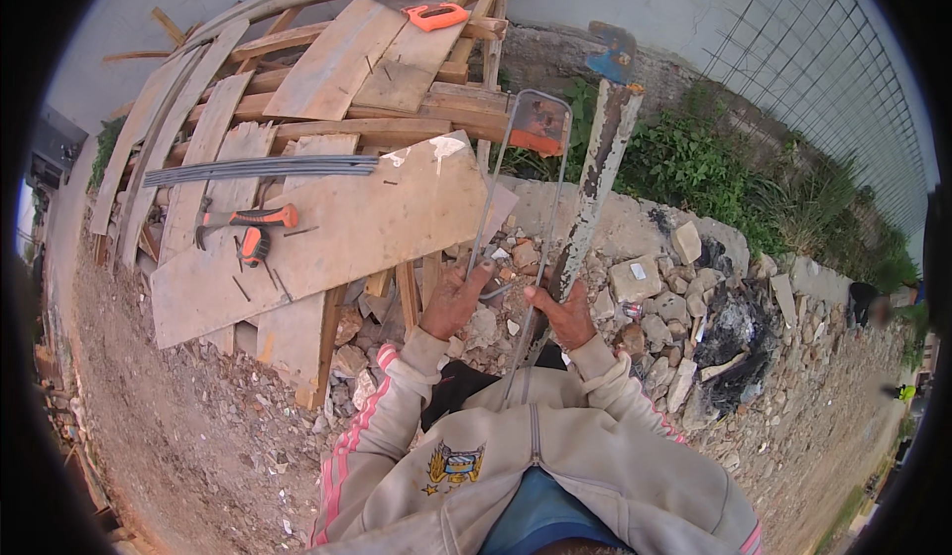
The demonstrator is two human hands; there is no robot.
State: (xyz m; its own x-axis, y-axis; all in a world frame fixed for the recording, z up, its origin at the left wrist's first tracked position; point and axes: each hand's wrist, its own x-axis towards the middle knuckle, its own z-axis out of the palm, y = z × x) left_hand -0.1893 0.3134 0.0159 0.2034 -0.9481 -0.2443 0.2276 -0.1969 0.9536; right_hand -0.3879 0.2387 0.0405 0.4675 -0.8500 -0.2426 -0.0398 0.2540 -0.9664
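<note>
Centre frame: left hand (453, 302) and right hand (565, 315) are both closing fingers around a bent rebar stirrup (523, 190), bracing it beside an upright plank (595, 193). Bending step seemingly underway; next calls for steady leverage.

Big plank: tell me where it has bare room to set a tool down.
The big plank is bare across its right half, between the hammer and the bent steel rod that the left hand and right hand hold. Its left end is crowded by the hammer and loose nails; the rod bundle borders its top.
</note>
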